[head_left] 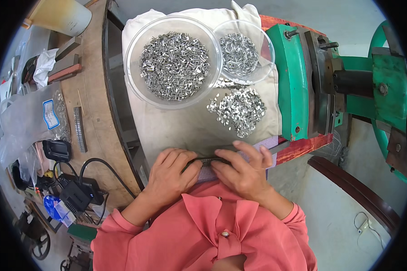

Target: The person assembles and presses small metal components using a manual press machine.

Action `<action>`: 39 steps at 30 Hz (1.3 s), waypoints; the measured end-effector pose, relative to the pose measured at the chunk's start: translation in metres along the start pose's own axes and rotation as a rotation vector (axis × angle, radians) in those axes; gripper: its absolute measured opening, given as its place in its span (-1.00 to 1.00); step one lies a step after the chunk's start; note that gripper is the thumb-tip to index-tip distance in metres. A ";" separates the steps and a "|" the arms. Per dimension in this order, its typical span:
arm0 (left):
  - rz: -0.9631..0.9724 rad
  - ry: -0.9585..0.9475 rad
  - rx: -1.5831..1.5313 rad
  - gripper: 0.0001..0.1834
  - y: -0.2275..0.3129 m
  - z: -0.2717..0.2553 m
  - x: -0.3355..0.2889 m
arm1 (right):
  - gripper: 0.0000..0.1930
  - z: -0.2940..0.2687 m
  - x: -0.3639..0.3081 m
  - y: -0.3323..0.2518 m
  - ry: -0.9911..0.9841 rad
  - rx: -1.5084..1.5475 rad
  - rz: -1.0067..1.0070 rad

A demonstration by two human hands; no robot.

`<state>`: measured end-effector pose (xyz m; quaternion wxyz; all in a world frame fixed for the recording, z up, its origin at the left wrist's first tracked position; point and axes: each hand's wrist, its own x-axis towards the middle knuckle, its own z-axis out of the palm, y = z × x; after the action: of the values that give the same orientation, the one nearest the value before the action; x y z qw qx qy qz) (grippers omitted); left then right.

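Close to my body, a narrow dark metal strip (206, 159) spans the gap between my two hands, above a checked cloth (206, 174). My left hand (172, 174) has its fingers curled round the strip's left end. At the other end, my right hand (244, 174) pinches it with thumb and forefinger, the outer fingers lifted away. Past my fingertips lies a loose heap of small flat shiny metal pieces (242, 110) on a pale cloth (167, 128). Behind it are a large clear tub (130, 77) of small bent metal parts (174, 65) and a smaller clear bowl (267, 61) of thin metal pins (239, 53).
A green machine press (291, 86) with a handwheel (379, 135) stands at the right. On the wooden table (92, 86) at the left are a ridged metal strip (79, 128), a plastic bag (27, 115), a black power adapter (77, 194) with cables, and a yellowish bucket (61, 16).
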<state>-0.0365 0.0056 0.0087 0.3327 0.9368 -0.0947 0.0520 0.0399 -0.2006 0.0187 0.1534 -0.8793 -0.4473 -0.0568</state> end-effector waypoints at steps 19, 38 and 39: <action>0.039 -0.011 0.001 -0.72 -0.004 0.002 -0.003 | -0.81 -0.007 -0.031 0.034 0.008 0.086 0.158; 0.110 0.118 0.079 -0.70 -0.007 -0.005 0.000 | -0.74 -0.010 -0.033 0.043 0.144 0.044 0.020; 0.096 0.130 0.087 -0.70 -0.008 -0.004 0.003 | -0.74 -0.008 -0.030 0.045 0.150 0.041 0.019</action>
<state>-0.0323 0.0134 0.0071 0.2945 0.9393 -0.1153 0.1328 0.0583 -0.2512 0.0095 0.2050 -0.8735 -0.4272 -0.1116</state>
